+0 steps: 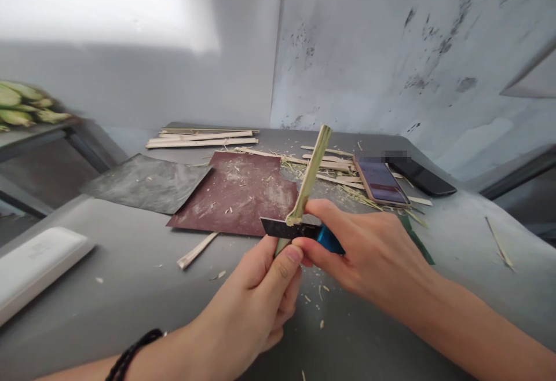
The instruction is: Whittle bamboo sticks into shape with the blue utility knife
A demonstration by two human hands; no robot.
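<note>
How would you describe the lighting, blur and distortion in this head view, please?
Head view: an overexposed patch whitens the upper-left wall; wide-angle distortion bends the table edges; the green stalks at far left are smeared; the knife, bamboo strip and both hands stay sharp.

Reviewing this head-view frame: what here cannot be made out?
- Lower end of the bamboo strip: hidden inside the left hand.
- Knife handle: mostly covered by the right hand.
- Green bundle at the left edge: cut off and blurred.
- Area behind the phone: pixelated, unreadable.

Phone [381, 182] right of sandpaper sheet [237, 194]
</note>
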